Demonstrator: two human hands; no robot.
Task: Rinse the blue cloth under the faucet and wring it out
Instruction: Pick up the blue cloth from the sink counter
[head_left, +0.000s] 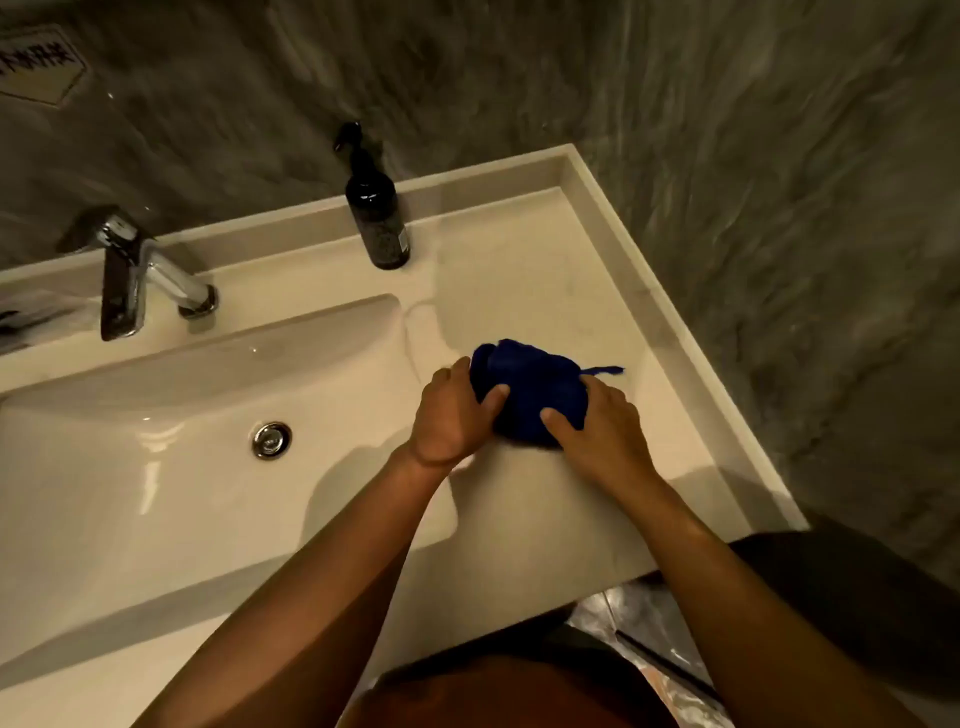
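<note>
From the head camera we look down on a pale counter (524, 291) with a sink (171, 483) sunk into its left part. The cloth (532, 387), deep blue and bunched into a lump, lies on the counter just right of the sink's rim, well apart from the faucet (140, 275). One thin corner of it sticks out to the right.

Our left hand (449, 415) presses against the cloth's left side, thumb laid over the top and fingers curled round the far edge. Our right hand (602, 426) closes on its right side, thumb across the front and fingers wrapped behind. Both hands are clamped on the cloth, holding it between them against the counter.

The faucet stands at the back left, its spout over the sink; we see no water running from it. The drain (271, 439) shows in the bowl's floor. A dark pump bottle (376, 208) stands upright at the back of the counter.
</note>
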